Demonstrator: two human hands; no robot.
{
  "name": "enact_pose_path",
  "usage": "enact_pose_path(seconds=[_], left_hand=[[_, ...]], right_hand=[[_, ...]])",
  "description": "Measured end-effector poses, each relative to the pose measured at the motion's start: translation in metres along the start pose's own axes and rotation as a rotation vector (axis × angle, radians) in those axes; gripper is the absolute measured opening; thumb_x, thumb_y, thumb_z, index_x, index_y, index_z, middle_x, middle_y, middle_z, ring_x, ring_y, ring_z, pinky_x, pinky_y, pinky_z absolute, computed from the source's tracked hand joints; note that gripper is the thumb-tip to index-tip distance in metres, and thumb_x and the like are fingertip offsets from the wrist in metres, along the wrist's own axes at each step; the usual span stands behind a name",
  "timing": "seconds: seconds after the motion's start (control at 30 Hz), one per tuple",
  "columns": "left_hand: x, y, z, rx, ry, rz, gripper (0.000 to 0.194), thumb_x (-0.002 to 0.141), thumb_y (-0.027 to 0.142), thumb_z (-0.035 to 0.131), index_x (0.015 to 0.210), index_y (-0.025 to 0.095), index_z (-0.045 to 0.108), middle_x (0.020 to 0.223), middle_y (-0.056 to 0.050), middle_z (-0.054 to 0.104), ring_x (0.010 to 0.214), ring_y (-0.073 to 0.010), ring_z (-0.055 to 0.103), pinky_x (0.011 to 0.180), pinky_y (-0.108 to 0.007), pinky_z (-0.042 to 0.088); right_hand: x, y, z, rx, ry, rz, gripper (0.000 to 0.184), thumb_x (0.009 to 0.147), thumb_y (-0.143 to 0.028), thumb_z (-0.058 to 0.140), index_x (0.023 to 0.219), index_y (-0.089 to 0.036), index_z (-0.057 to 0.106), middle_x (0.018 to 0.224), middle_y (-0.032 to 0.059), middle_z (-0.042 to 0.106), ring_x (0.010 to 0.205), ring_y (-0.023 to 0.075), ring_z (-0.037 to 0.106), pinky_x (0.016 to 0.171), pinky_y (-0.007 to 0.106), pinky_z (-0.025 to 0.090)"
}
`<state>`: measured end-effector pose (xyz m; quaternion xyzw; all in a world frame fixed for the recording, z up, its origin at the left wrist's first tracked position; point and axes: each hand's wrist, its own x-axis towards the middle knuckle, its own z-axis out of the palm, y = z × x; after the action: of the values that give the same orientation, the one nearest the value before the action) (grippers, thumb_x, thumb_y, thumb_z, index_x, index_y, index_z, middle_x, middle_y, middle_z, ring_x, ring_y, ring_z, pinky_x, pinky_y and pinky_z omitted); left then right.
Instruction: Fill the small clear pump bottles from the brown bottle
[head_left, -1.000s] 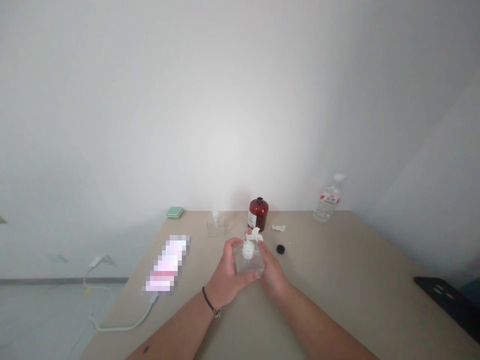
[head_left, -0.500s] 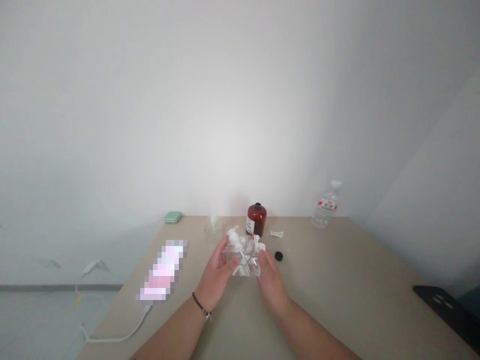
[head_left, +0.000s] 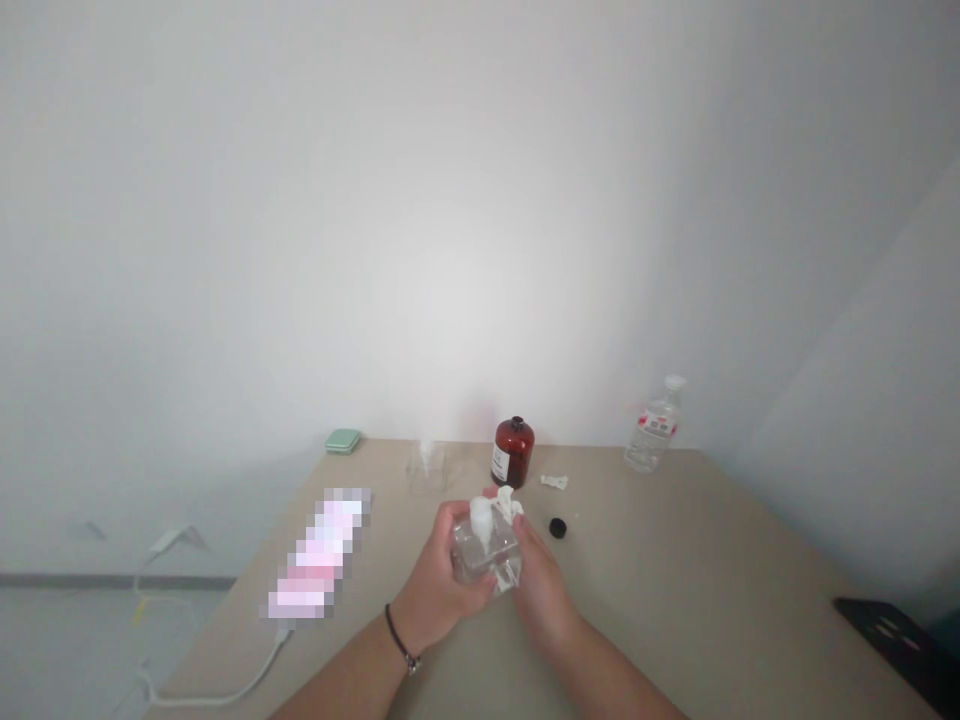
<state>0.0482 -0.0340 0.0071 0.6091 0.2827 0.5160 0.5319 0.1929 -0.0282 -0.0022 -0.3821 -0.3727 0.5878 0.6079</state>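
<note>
A red-brown bottle [head_left: 516, 450] with a white label [head_left: 500, 465] stands on the tan table [head_left: 675, 580], close to the wall [head_left: 480, 250]. Just in front of it, a bit to its left, is a clear square bottle [head_left: 466, 562] with a white top [head_left: 481, 512], held in two hands. The left hand [head_left: 435, 590] is curled around the clear square bottle, with its thumb across the near side. The right hand [head_left: 546, 590] presses on the other side and pinches a crumpled white tissue [head_left: 508, 503] that pokes up in front of the red-brown bottle. Some of its fingers are hidden, so I cannot tell how they bend. A dark bracelet [head_left: 395, 635] is on the left wrist. To the left of the red-brown bottle stands a clear container [head_left: 436, 480] with a whitish, pointy part. Farther left sits a small green case [head_left: 342, 441]. Left and nearer than the red-brown bottle lies a phone [head_left: 319, 560] with a blurred screen and a white cable [head_left: 240, 692]. Just right of the red-brown bottle is a white scrap [head_left: 554, 482], and nearer, on that side, a black cap [head_left: 557, 528]. Well to its right stands a water bottle [head_left: 654, 435]. Farthest right, and nearer, lies a flat black thing [head_left: 889, 630] with holes.
</note>
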Motion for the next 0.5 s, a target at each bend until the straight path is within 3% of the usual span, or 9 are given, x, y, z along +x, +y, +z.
enact_pose_path(seconds=[0.1, 0.27, 0.4, 0.5], left_hand=[[-0.001, 0.006, 0.000, -0.058, -0.049, 0.026, 0.069, 0.073, 0.042, 0.082, 0.127, 0.023, 0.043, 0.117, -0.010, 0.065, 0.103, -0.0262, 0.066, 0.089, -0.037, 0.053], [0.002, 0.005, -0.003, -0.210, 0.017, 0.075, 0.072, 0.068, 0.048, 0.087, 0.124, 0.026, 0.047, 0.118, -0.009, 0.066, 0.104, -0.0268, 0.066, 0.090, -0.037, 0.054], [0.005, 0.003, -0.006, -0.292, 0.079, -0.025, 0.071, 0.062, 0.050, 0.090, 0.119, 0.028, 0.053, 0.113, -0.006, 0.070, 0.097, -0.0263, 0.070, 0.085, -0.039, 0.056], [0.008, 0.002, -0.007, -0.256, 0.141, -0.110, 0.073, 0.066, 0.051, 0.087, 0.129, 0.027, 0.057, 0.129, -0.010, 0.066, 0.116, -0.0306, 0.065, 0.100, -0.043, 0.051]], right_hand=[[-0.002, -0.005, 0.008, 0.087, -0.010, 0.060, 0.059, 0.071, -0.067, 0.075, 0.114, -0.026, 0.074, 0.127, 0.0087, 0.072, 0.122, 0.0325, 0.064, 0.110, 0.049, 0.044], [-0.006, -0.006, 0.014, 0.099, -0.080, 0.086, 0.050, 0.074, -0.065, 0.074, 0.105, -0.026, 0.077, 0.111, 0.0076, 0.078, 0.106, 0.0320, 0.072, 0.099, 0.045, 0.052], [-0.005, 0.002, 0.004, 0.033, -0.022, 0.034, 0.056, 0.078, -0.065, 0.070, 0.114, -0.022, 0.074, 0.113, 0.0097, 0.077, 0.107, 0.0340, 0.071, 0.101, 0.051, 0.049], [-0.003, 0.006, -0.006, -0.009, 0.015, -0.048, 0.054, 0.084, -0.067, 0.062, 0.118, -0.026, 0.071, 0.119, 0.0091, 0.075, 0.113, 0.0337, 0.068, 0.108, 0.054, 0.044]])
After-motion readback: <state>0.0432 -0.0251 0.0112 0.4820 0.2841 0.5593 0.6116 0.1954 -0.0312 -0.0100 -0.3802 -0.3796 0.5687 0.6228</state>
